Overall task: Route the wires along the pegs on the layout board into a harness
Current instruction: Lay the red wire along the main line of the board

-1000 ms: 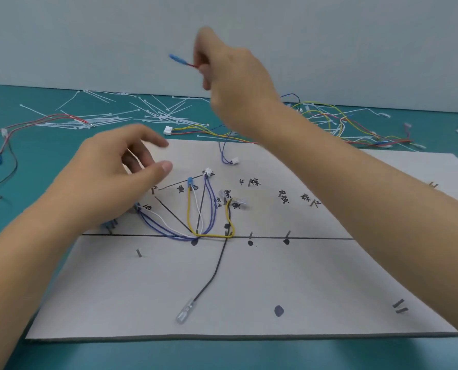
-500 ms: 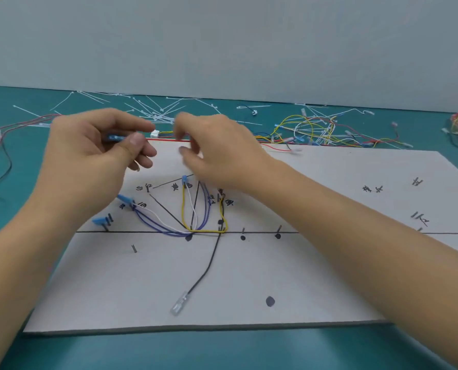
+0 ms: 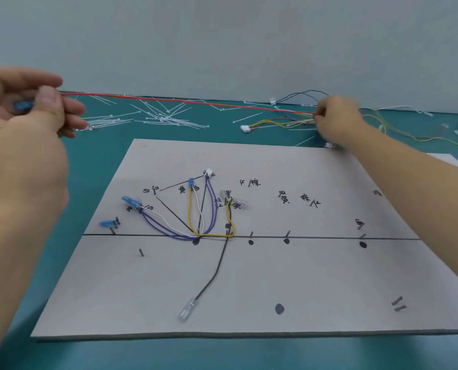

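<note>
Nearest, the layout board (image 3: 276,289) is lying on the teal table (image 3: 97,161), holding routed wires (image 3: 214,235) round its central pegs. Beyond, cable ties (image 3: 163,117) are lying scattered at 11 o'clock, loose wires (image 3: 281,122) at 1. The left hand (image 3: 27,124), at 10 o'clock, and right hand (image 3: 337,118), at 2, are each pinching an end of the red wire (image 3: 182,102), which is stretching taut between them beyond the board's far edge.

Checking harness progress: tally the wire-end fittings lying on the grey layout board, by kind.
Blue sleeved terminals: 3
Clear sleeved terminals: 3
White plastic plug connectors: 1
Total: 7
Left out: the red wire, pinched off the grey layout board between left hand and right hand.
</note>
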